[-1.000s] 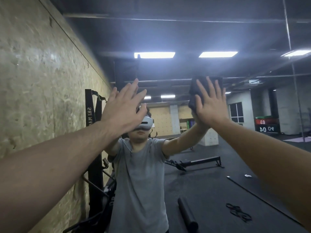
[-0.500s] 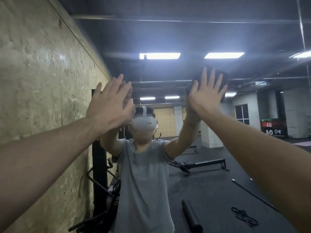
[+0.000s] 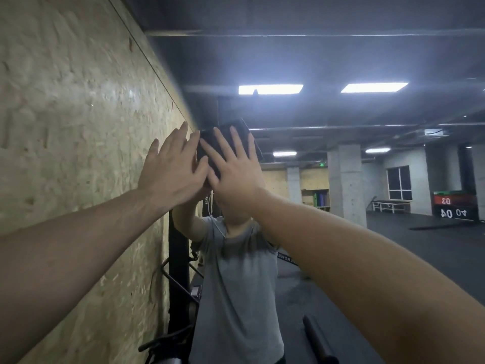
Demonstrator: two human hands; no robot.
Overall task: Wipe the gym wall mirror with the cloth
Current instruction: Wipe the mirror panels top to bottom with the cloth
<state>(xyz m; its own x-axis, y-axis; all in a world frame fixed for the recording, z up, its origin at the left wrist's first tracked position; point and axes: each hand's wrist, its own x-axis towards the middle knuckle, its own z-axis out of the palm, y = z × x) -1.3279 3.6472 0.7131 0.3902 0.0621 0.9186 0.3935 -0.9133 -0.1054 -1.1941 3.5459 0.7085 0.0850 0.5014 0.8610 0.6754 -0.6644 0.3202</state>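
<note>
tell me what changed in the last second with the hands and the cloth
The right hand slid the dark cloth left across the mirror, until it sits beside the left hand. The right hand's fingers stayed spread flat on the cloth throughout; the left hand stayed open and raised.

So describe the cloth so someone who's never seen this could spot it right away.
Start at the wall mirror, beside the chipboard wall. Both hands are raised there; the right hand presses a dark folded cloth flat against the glass. It is the only dark square under spread fingers.
</note>
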